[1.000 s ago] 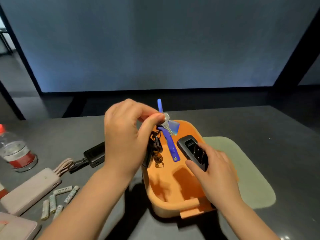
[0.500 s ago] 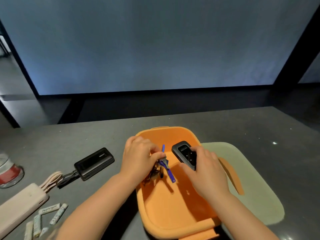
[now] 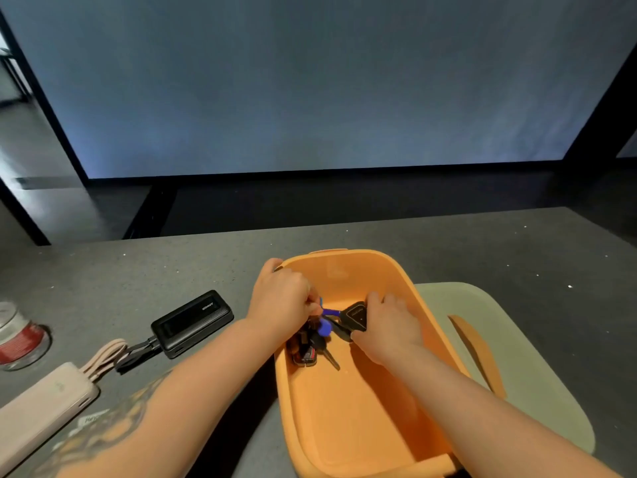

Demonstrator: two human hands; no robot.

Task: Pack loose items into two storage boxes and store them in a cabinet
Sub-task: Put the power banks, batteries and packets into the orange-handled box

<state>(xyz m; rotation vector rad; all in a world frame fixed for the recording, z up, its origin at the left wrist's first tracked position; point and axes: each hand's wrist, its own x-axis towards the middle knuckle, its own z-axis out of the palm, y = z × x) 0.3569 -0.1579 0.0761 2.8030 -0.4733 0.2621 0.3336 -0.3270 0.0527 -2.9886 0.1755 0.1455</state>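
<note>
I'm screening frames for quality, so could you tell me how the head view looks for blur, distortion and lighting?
Head view: the left forearm near the bottom edge is smeared with motion blur; the wide-angle lens bows the dark frame lines at both sides; the orange box is evenly lit, with shadow under the hands; the keys and the black fob are soft in detail.

Both my hands are down inside the orange box [image 3: 358, 270]. My left hand [image 3: 281, 301] pinches the bunch of keys [image 3: 312, 343] with its blue tag, and my right hand [image 3: 387, 327] grips the black key fob [image 3: 355, 315]. A black power bank [image 3: 191, 322] lies on the grey table [image 3: 138, 270] to the left.
</note>
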